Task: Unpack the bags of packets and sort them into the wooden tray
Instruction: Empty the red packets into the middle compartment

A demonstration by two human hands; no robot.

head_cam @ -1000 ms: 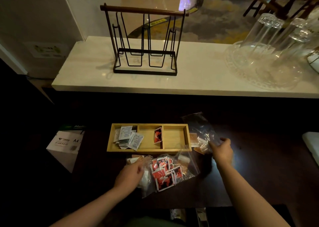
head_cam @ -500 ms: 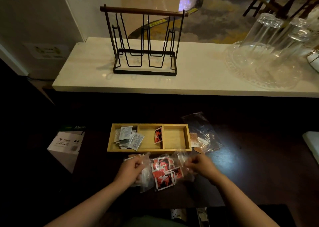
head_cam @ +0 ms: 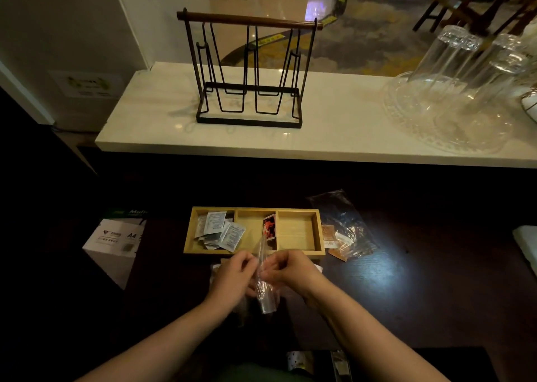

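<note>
A wooden tray [head_cam: 299, 251] with three compartments lies on the dark table. Its left compartment holds several white packets [head_cam: 220, 229]. One red packet [head_cam: 269, 226] leans in the middle compartment, and the right one holds nothing. My left hand [head_cam: 235, 274] and my right hand [head_cam: 287, 270] meet just in front of the tray, both pinching a clear plastic bag [head_cam: 264, 290] held up between them. The red packets of that bag are hidden behind my hands. Another clear bag [head_cam: 345, 230] with brown packets [head_cam: 328, 233] lies right of the tray.
A white A4 paper box [head_cam: 113, 242] sits left of the table. Behind, a pale counter [head_cam: 334, 137] carries a black wire rack [head_cam: 247, 71] and upturned glasses on a clear tray [head_cam: 453, 91]. A white object [head_cam: 527, 242] lies at the right edge.
My right hand left the bag of brown packets and came left to the red-packet bag. Both hands closed together and lifted that bag upright off the table.
</note>
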